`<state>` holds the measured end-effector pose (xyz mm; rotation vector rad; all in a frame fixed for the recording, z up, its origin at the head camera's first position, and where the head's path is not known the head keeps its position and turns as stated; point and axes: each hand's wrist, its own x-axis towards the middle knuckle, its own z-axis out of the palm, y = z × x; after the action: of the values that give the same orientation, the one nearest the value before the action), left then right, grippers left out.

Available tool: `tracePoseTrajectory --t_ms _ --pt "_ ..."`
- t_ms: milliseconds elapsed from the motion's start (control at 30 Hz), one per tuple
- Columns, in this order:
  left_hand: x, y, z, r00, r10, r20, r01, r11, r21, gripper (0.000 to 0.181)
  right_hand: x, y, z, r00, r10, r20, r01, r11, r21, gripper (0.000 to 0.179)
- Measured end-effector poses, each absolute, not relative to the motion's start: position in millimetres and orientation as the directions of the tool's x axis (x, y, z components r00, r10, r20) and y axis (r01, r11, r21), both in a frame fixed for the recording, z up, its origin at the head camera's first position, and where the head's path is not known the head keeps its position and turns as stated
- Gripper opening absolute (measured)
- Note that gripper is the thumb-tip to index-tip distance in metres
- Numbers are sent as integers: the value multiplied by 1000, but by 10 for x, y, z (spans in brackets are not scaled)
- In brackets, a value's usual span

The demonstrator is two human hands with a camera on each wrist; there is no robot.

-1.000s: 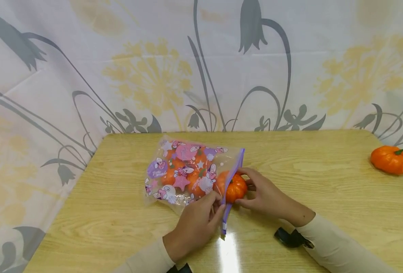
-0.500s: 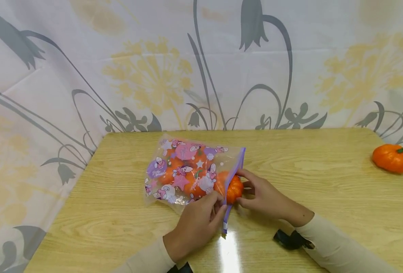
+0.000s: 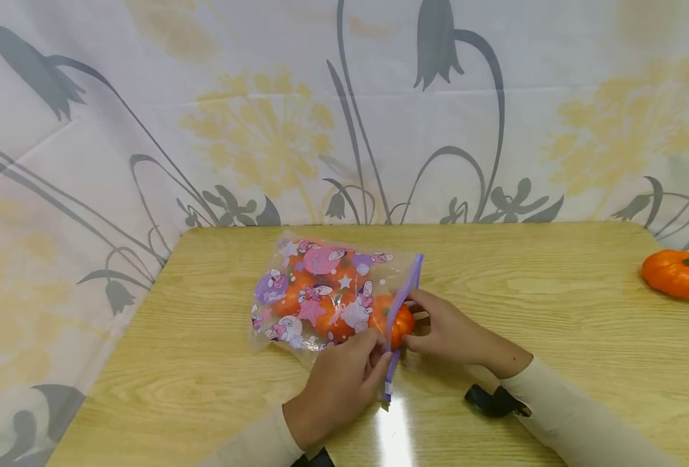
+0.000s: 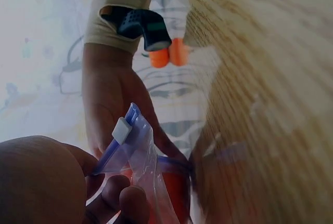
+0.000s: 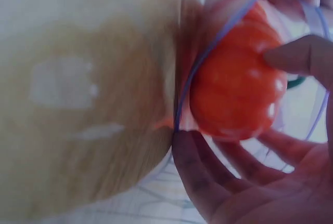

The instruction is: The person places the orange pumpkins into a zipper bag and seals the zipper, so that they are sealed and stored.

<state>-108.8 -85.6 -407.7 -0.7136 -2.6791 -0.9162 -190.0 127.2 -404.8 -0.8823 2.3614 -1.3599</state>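
Note:
A clear zip bag point(image 3: 338, 285) with pink and purple cartoon prints lies on the table with several orange pumpkins inside. Its purple zip edge point(image 3: 419, 266) faces right, the mouth parted. My left hand point(image 3: 341, 383) pinches the near side of that mouth, close to the white slider point(image 4: 122, 130). In the mouth sits a small orange pumpkin point(image 3: 401, 324), partly behind the film. My right hand point(image 3: 455, 331) holds this pumpkin from the right, thumb on one side and fingers around the other, as the right wrist view shows. Its green stem point(image 5: 295, 82) peeks past the thumb.
Another orange pumpkin point(image 3: 679, 274) rests at the table's far right edge. The wooden table point(image 3: 531, 272) meets a flower-printed cloth point(image 3: 298, 117) at the back. Black straps point(image 3: 496, 401) hang at both wrists.
The right hand has pushed the pumpkin slightly left, so more of it is inside the bag mouth. The left hand keeps its pinch on the bag's edge.

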Motion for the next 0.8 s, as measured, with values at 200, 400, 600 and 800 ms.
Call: tracePoseTrajectory --t_ms 200,400,600,800 --pt "-1091 -837 -4077 -854 388 346 518 687 509 9 -1964 1310 -4103 -771 -637 -1 -303 368 -879 65" --pt "-1094 -841 -4071 -857 387 340 514 693 506 9 -1966 1292 -4112 -780 -626 -8 -264 340 -903 64" --pt "-1091 -858 -4070 -854 392 341 518 699 494 9 -1900 1203 -4105 -808 -589 5 -281 379 -881 60" --pt "-1093 -867 -4061 -848 398 350 528 702 478 10 -1858 1133 -4097 -817 -575 27 -312 403 -860 60"
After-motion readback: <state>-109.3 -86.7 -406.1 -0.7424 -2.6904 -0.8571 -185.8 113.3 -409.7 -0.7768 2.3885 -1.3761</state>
